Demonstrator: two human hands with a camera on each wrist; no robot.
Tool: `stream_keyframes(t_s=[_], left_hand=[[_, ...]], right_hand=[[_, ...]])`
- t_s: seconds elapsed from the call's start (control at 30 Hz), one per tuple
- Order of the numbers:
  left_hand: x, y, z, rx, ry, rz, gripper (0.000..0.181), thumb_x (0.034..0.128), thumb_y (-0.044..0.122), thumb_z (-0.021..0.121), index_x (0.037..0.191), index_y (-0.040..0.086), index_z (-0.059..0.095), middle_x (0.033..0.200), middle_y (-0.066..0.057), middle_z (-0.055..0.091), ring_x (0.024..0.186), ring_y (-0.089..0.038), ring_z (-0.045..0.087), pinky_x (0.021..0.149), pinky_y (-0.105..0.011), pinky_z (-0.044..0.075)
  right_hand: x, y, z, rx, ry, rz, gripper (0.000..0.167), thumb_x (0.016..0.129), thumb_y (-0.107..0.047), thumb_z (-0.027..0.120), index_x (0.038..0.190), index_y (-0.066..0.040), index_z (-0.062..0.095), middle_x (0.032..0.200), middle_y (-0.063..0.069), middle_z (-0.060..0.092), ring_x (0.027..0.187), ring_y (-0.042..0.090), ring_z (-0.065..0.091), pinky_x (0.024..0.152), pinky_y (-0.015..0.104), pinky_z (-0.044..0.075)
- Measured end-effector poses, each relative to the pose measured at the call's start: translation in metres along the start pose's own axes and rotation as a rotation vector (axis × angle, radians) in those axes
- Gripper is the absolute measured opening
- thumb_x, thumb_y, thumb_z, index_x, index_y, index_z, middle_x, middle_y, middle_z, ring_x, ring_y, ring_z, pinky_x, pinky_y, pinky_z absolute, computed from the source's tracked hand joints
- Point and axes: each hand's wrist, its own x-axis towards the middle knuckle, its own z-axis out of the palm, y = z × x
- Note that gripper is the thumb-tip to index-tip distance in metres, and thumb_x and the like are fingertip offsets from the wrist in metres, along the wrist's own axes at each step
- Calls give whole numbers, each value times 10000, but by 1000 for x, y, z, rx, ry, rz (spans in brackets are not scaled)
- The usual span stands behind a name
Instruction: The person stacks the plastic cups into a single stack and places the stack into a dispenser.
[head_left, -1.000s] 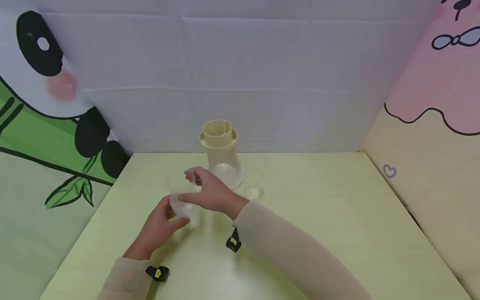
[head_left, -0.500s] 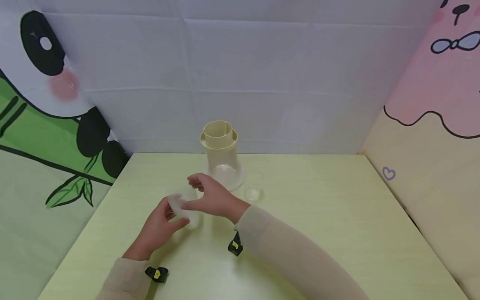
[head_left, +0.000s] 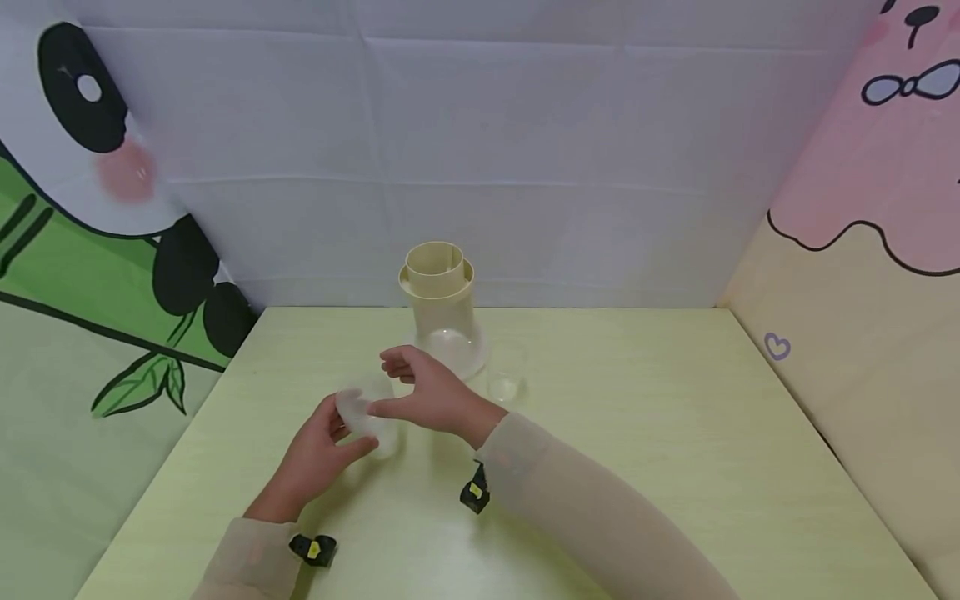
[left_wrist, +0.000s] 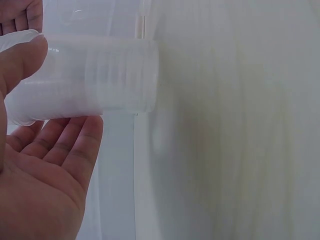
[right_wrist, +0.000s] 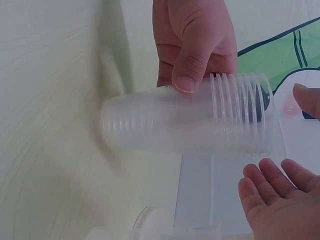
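Note:
A stack of nested clear plastic cups [head_left: 386, 435] stands upright near the middle of the table. My left hand [head_left: 318, 454] grips its side, thumb on one side and fingers on the other. Several closely spaced rims show at the mouth end of the stack [right_wrist: 185, 122] in the right wrist view. Beside those rims is my right hand [head_left: 442, 396], its thumb and fingers spread around the mouth end. A gap shows between the right hand's fingers [right_wrist: 270, 180] and the cups, and it holds nothing.
Behind the hands stands a cream tube-shaped holder [head_left: 442, 312] with a clear lower part and a clear round piece at its base. A clear cup [head_left: 506, 385] sits to its right on the pale table [head_left: 637, 450]. A white cloth backdrop [head_left: 525, 167] rises behind.
A second ago a clear cup stood out above the stack by my right hand; it is now down in the stack. My right hand has shifted slightly right and my left hand has stayed.

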Motion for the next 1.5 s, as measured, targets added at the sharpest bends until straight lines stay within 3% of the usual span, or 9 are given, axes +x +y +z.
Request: stream_keyframes(t_s=[0.4, 0.57, 0.87, 1.1, 1.27, 1.5], left_hand=[[-1, 1, -1, -3, 4, -3, 837, 907, 301, 823, 1542, 86, 321, 1537, -190, 459, 1394, -411, 477, 1092, -572, 437], [-1, 3, -1, 0, 7, 0, 837, 905, 295, 824, 1543, 85, 324, 1535, -195, 461, 1389, -421, 479, 1093, -577, 434], [0, 3, -1, -10, 7, 17, 863, 902, 304, 828, 1548, 60, 311, 1523, -218, 467, 1380, -430, 486, 1095, -571, 433], [0, 2, 0, -3, 13, 6, 853, 897, 310, 832, 1542, 75, 325, 1519, -209, 474, 1377, -424, 493, 1092, -572, 436], [1, 0, 1, -9, 12, 8, 851, 897, 289, 833, 1541, 59, 326, 1517, -228, 475, 1370, -433, 498, 1093, -575, 435], [0, 0, 2, -17, 17, 29, 822, 902, 234, 828, 1531, 42, 334, 1503, -237, 488, 1356, -428, 515, 1091, -569, 442]], right_hand=[[-4, -1, -4, -35, 16, -44, 747, 895, -345, 826, 1505, -111, 464, 1435, -26, 555, 1320, 132, 527, 1125, 326, 427], [-10, -5, -9, -76, 42, -93, 739, 897, -334, 824, 1503, -110, 465, 1436, -19, 553, 1322, 138, 528, 1107, 279, 428], [-22, -5, -26, -3, 95, -104, 699, 900, -312, 826, 1488, -154, 484, 1368, -58, 579, 1295, 130, 550, 1091, 257, 434], [-30, 7, -39, 48, 160, -86, 665, 915, -279, 812, 1474, -134, 483, 1342, -52, 587, 1280, 134, 554, 1098, 298, 440], [-37, 19, -43, 69, 204, -93, 652, 920, -269, 805, 1472, -134, 486, 1366, -23, 589, 1318, 205, 552, 1119, 340, 431], [-48, 33, -59, 52, 318, -137, 645, 928, -235, 800, 1475, -108, 482, 1370, -24, 580, 1302, 169, 545, 1118, 301, 428]])
